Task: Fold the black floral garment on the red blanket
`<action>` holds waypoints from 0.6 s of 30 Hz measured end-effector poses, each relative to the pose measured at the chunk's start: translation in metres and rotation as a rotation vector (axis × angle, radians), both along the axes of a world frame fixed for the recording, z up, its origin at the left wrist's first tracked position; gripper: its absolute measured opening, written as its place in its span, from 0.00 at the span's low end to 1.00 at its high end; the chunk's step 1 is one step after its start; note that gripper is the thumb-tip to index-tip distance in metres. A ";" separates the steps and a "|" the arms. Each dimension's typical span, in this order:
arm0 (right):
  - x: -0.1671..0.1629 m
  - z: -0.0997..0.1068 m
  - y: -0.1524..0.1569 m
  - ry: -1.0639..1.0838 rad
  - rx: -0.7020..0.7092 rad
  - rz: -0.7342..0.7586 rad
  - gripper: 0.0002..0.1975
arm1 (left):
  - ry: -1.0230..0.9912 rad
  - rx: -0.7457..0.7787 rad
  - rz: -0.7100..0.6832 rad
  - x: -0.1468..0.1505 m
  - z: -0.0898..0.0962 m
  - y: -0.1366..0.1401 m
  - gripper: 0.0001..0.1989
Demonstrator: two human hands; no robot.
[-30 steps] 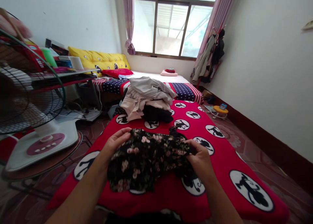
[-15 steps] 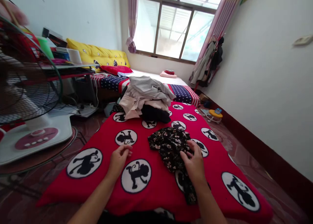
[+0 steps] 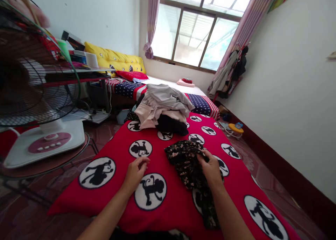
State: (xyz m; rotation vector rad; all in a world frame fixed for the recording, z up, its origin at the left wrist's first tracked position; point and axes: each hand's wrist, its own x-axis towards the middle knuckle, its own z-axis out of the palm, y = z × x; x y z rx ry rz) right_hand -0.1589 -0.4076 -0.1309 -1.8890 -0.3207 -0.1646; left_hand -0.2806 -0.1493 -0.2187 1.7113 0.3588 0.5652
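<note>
A black garment with a small floral print (image 3: 185, 159) lies crumpled on a red bedspread with monkey figures in white circles (image 3: 181, 212). A narrow part of it trails toward me beneath my right forearm. My right hand (image 3: 211, 166) has its thumb and fingers closed on the garment's right edge. To the left, my left hand (image 3: 137, 171) is over the bedspread, apart from the garment. Its fingers are loosely curled, with the thumb a little apart, and it holds nothing.
A heap of grey, beige and black clothes (image 3: 164, 105) lies at the bed's far end. On the left, a fan (image 3: 49, 138) stands on a round stand beside a cluttered desk (image 3: 86, 71). A yellow stool (image 3: 235, 128) sits near the right wall.
My right hand has closed its fingers on the floral garment's edge; they were apart before. My left hand has hardly moved over the bedspread. The whole view has shifted slightly.
</note>
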 end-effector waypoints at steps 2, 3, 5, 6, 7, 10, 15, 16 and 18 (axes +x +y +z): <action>-0.010 0.016 0.001 0.119 0.334 0.050 0.15 | -0.005 -0.019 0.008 0.000 0.002 -0.001 0.12; -0.015 0.022 0.002 0.167 0.477 0.064 0.15 | -0.009 -0.022 0.012 0.000 0.003 -0.001 0.13; -0.023 0.029 0.002 0.237 0.636 0.070 0.15 | -0.022 -0.013 0.011 0.000 0.004 -0.001 0.16; -0.026 0.031 0.001 0.257 0.640 0.057 0.16 | -0.028 -0.002 0.006 0.000 0.004 -0.001 0.17; -0.028 0.032 0.000 0.259 0.590 0.038 0.16 | -0.032 0.014 -0.003 0.000 0.004 -0.001 0.17; -0.033 0.036 -0.008 0.093 0.197 -0.017 0.18 | -0.040 0.087 -0.032 0.000 0.004 -0.003 0.20; -0.043 0.052 -0.004 -0.066 -0.139 -0.026 0.21 | -0.041 0.198 -0.118 -0.003 0.010 -0.009 0.24; -0.045 0.055 0.001 -0.047 -0.065 -0.012 0.21 | -0.040 0.206 -0.144 -0.004 0.012 -0.010 0.25; -0.048 0.059 0.016 -0.012 0.195 0.026 0.19 | -0.037 0.211 -0.184 -0.006 0.016 -0.012 0.26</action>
